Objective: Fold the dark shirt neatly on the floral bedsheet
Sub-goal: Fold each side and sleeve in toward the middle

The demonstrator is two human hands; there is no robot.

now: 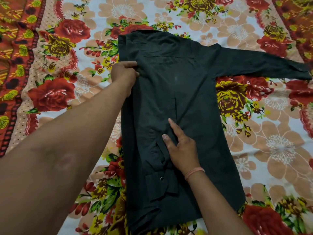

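The dark shirt (186,92) lies back-up on the floral bedsheet (271,133), collar at the far end. Its left side is folded inward, and that sleeve runs down the body with the cuff (160,184) near the hem. The other sleeve (264,65) stretches out flat to the right. My left hand (124,73) pinches the folded edge near the shoulder. My right hand (179,146) rests flat on the folded sleeve with its fingers spread; a pink band circles the wrist.
The bedsheet covers the whole view, with red and yellow flowers on a pale ground. A red patterned border (18,65) runs along the left, and another shows at the top right.
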